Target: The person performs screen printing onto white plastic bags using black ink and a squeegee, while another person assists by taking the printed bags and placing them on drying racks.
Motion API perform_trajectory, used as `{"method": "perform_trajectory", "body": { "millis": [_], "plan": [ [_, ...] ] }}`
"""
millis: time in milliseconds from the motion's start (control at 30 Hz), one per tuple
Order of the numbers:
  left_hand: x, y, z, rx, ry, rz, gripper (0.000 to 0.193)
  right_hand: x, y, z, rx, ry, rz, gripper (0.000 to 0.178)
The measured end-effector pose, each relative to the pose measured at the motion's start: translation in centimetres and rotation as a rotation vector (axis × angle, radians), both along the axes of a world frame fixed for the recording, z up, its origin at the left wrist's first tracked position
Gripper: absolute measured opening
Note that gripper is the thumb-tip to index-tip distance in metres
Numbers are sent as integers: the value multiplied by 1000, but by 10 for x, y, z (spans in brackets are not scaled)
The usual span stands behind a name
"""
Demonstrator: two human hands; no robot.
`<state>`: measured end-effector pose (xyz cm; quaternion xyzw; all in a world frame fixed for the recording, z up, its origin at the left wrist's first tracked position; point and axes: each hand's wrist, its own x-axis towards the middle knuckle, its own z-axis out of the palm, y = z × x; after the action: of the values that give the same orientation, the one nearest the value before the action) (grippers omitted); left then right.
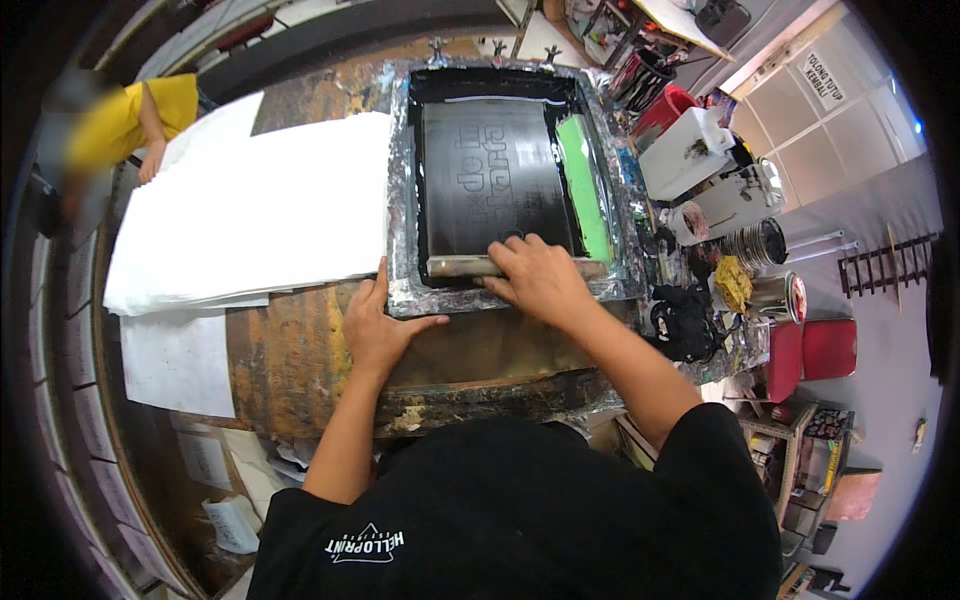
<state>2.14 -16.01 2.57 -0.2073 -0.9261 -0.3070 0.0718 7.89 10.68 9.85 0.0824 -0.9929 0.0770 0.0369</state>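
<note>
A screen printing frame (400, 220) lies on the worktable in front of me, its mesh (490, 180) dark with black ink and showing outlined lettering. At the frame's near end, my right hand (540, 278) is closed around a squeegee (455, 266) with a long wooden handle, which rests crosswise on the mesh. My left hand (375, 330) is at the frame's near left corner, fingers stretched and thumb spread out along the near edge; it holds nothing that I can see. A bright green strip (583, 185) runs down the right side of the mesh.
White paper sheets (260, 210) are stacked left of the frame on the stained wooden table (290, 350). Another person in yellow (165, 110) touches the stack's far side. To the right stand white containers (685, 150), tins (780, 297), a yellow rag (733, 284) and black cloth (685, 322).
</note>
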Motion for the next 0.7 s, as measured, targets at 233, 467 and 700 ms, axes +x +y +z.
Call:
{"method": "perform_trajectory", "body": {
  "millis": [233,467,700],
  "plan": [
    [5,19,37,790,-248,-56,111,15,-13,49,140,316,-4,39],
    [-12,52,22,-253,152,38,118,-47,8,138,127,671,-76,34],
    [-52,70,55,-96,60,-51,105,-100,21,213,146,781,-55,40]
  ]
}}
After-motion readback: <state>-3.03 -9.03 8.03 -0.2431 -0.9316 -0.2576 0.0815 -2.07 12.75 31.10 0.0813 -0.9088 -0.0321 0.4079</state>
